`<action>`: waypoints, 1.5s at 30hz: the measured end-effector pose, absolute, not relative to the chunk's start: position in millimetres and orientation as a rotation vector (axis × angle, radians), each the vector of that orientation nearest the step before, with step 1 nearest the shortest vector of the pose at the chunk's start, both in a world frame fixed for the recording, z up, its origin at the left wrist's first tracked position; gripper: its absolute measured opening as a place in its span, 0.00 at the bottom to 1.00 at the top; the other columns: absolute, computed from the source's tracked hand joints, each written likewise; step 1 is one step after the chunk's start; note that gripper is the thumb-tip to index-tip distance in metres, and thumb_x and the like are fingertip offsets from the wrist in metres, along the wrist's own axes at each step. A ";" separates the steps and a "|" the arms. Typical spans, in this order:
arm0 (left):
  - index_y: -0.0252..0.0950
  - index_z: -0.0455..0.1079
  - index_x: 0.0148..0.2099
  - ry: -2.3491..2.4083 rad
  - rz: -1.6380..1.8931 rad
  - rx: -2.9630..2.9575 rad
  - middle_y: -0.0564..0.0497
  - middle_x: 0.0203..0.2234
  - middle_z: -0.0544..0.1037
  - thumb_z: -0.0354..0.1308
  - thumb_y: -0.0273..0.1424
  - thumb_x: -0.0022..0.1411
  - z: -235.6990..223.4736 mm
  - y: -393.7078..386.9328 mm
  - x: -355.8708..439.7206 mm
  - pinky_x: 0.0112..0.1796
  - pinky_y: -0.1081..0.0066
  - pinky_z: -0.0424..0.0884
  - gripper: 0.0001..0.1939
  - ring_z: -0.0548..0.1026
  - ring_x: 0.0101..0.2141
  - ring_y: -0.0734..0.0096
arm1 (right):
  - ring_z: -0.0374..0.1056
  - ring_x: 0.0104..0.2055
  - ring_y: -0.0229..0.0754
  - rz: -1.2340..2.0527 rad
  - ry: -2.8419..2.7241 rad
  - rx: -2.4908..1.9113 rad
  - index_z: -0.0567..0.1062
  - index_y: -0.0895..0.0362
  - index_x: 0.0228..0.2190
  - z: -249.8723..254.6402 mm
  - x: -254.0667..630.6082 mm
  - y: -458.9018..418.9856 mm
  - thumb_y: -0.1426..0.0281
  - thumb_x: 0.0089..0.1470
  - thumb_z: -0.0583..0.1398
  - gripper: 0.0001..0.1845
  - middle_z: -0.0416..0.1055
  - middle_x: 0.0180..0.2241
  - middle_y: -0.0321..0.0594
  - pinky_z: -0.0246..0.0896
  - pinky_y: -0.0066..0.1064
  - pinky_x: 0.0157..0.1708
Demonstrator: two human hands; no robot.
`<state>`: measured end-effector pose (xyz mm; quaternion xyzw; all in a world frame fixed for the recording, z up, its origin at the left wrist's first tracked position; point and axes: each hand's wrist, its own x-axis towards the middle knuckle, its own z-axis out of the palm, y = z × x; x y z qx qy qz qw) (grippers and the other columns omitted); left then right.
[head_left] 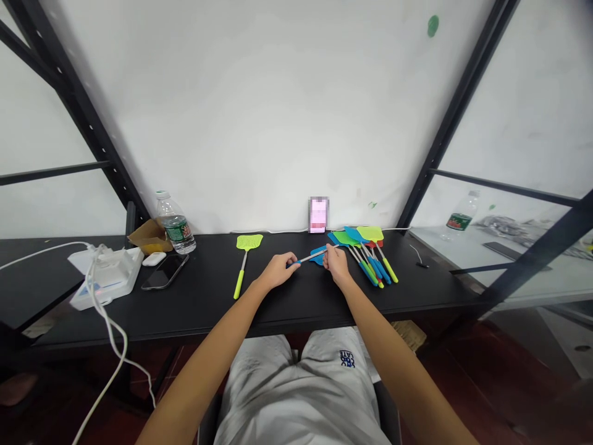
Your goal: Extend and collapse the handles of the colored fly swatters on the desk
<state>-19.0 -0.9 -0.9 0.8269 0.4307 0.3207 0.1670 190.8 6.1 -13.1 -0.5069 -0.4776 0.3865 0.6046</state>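
Black desk [199,303]: left hand [277,271] clamped on swatter handle [298,262], right hand [337,263] on rod [312,256]; likely light, springy; handle suits grasp.

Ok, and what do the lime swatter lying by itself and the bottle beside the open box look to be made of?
Lime swatter: the head and grip look like moulded plastic, evenly coloured; the slim greyish shaft suggests metal, though coated plastic is possible.
Bottle: probably thin, glossy clear plastic, see-through with highlights.
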 end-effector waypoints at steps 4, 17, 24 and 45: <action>0.36 0.74 0.37 1.199 0.856 2.384 0.52 0.27 0.77 0.53 0.41 0.63 3.5 -5.8 -16.0 0.32 0.74 0.64 0.15 0.72 0.29 0.72 | 0.53 0.15 0.34 1.014 -1.197 -1.139 0.59 0.54 0.17 -14.0 186.3 3.2 0.54 0.56 0.53 0.23 0.55 0.14 0.31 0.48 0.26 0.16; 0.38 0.71 0.36 1.567 0.791 2.405 0.49 0.30 0.78 0.49 0.40 0.67 2.6 -5.4 -15.3 0.31 0.72 0.61 0.14 0.74 0.32 0.67 | 0.64 0.48 0.53 -0.019 -1.251 -1.847 0.73 0.59 0.39 -10.0 197.4 -1.6 0.60 0.57 0.54 0.16 0.70 0.43 0.52 0.55 0.38 0.47; 0.40 0.68 0.44 1.774 0.686 2.386 0.48 0.38 0.78 0.50 0.34 0.67 0.7 -2.8 -16.0 0.35 0.70 0.64 0.08 0.75 0.40 0.63 | 0.56 0.58 0.64 -0.047 -1.495 -2.110 0.66 0.69 0.52 -23.8 187.3 10.4 0.43 0.49 0.59 0.44 0.62 0.53 0.67 0.46 0.47 0.56; 0.35 0.74 0.39 2.075 0.431 2.396 0.40 0.37 0.78 0.42 0.47 0.69 3.2 -4.2 -20.7 0.40 0.62 0.69 0.25 0.77 0.39 0.53 | 0.59 0.58 0.59 -0.024 -1.666 -1.919 0.61 0.68 0.58 -25.0 213.6 43.6 0.44 0.45 0.64 0.51 0.64 0.55 0.60 0.52 0.39 0.55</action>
